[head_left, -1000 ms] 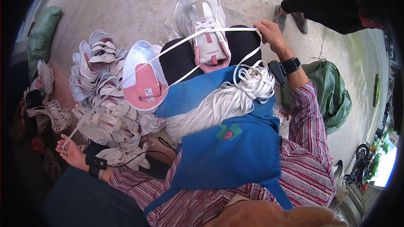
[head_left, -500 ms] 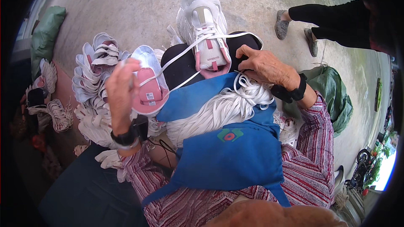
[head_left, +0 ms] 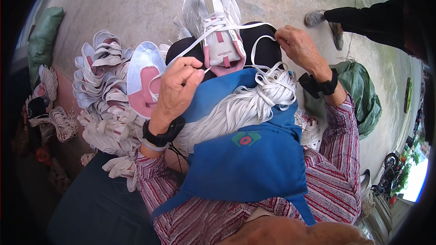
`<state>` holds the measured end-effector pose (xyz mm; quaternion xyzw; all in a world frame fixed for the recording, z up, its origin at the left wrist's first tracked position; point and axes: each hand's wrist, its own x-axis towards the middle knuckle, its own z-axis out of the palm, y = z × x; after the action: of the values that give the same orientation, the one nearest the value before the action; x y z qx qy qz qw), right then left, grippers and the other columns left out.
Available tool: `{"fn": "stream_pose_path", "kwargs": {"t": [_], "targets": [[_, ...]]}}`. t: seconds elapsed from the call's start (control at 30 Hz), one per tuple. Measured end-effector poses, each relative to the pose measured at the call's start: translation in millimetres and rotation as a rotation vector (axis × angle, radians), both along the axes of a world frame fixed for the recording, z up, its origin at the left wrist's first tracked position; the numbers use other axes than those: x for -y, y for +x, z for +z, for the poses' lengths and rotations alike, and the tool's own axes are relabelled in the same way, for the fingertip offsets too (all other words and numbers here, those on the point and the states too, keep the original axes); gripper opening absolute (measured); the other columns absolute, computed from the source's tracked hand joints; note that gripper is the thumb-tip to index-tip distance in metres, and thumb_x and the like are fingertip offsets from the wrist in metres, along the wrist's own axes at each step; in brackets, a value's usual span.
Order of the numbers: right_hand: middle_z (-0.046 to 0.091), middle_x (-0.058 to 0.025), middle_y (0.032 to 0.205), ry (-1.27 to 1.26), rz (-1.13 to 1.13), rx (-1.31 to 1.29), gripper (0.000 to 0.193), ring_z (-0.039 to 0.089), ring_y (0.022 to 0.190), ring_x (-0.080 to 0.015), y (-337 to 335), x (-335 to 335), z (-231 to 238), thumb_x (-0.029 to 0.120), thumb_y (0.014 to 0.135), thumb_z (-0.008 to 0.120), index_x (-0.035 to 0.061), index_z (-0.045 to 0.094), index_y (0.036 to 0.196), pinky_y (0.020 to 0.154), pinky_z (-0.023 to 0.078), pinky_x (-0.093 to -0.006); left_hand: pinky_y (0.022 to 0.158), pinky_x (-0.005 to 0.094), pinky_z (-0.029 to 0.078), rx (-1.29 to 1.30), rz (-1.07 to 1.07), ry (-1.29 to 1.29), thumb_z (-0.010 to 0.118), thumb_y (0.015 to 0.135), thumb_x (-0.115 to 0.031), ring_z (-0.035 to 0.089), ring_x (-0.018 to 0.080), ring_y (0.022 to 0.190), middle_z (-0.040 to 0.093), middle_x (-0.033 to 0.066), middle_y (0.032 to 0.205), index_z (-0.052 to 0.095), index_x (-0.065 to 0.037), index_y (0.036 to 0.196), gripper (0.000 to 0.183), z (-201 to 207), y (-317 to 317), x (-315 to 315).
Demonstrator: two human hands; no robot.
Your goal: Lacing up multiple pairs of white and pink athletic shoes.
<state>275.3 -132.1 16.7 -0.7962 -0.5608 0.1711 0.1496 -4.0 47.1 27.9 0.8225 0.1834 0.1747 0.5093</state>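
A white and pink sneaker (head_left: 219,11) rests between my black-clad knees, toe away from me and heel toward me. A white shoelace (head_left: 244,27) runs through its upper eyelets, with lengths stretching to both sides. My left hand (head_left: 175,86) is closed at the heel's left, thumb and fingers pinching the lace near a short white end. To the right, my right hand (head_left: 299,49) pinches the lace between thumb and fingertips. A thick bundle of white laces (head_left: 236,111) lies across my blue apron (head_left: 247,168) in my lap.
Many white and pink shoe uppers (head_left: 106,90) are piled at my left, one with a pink insole (head_left: 147,84) nearest. Green sacks stand at far left (head_left: 43,41) and right (head_left: 363,95). Another person's legs (head_left: 368,22) are at upper right on the concrete floor.
My left hand has moved right and closer to the sneaker, closing on the lace. My right hand has risen slightly outward with the lace. The other person's feet have shifted.
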Motion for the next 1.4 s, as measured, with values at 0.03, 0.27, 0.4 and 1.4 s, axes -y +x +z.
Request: {"fn": "stream_pose_path", "kwargs": {"t": [0.03,0.27,0.4,1.4], "targets": [[0.059,-0.015,0.088,-0.004,-0.001,-0.002,0.013,0.059,0.077,-0.0325,0,4,1,0.004,0.08,0.06,0.0004,0.059,0.092,0.069,0.047,-0.0366,0.063,0.0243,0.044,-0.03,0.055,-0.264,0.059,0.086,-0.01,0.056,0.0128,0.071,0.061,0.0086,0.082,0.056,0.004,0.072,0.02,-2,-5,0],[0.054,-0.0132,0.115,0.138,0.246,-0.039,0.039,0.062,0.087,-0.0331,-34,-8,27,-0.006,0.073,0.057,0.0068,0.056,0.11,0.069,0.052,-0.0372,0.056,0.0226,0.043,-0.4,0.037,-0.608,0.057,0.089,-0.02,0.053,0.0078,0.06,0.058,0.0058,0.077,0.052,-0.004,0.063,0.031,4,-1,-12],[0.05,-0.0103,0.114,0.072,0.415,-0.017,0.032,0.059,0.086,-0.0308,-42,-15,15,0.001,0.068,0.062,0.0053,0.059,0.1,0.068,0.051,-0.0385,0.055,0.0225,0.044,-0.021,-0.004,-0.966,0.046,0.093,-0.03,0.055,0.0094,0.061,0.058,0.007,0.079,0.057,-0.001,0.076,0.036,-5,4,-10],[0.046,-0.0122,0.086,0.023,0.447,0.021,0.013,0.056,0.073,-0.0318,-54,-23,12,0.002,0.075,0.055,-0.0002,0.051,0.087,0.062,0.047,-0.0375,0.044,0.0228,0.042,-0.339,0.099,-0.617,0.049,0.093,-0.015,0.052,0.0079,0.05,0.067,0.0065,0.084,0.055,0.002,0.108,0.025,-7,-13,-7]]}}
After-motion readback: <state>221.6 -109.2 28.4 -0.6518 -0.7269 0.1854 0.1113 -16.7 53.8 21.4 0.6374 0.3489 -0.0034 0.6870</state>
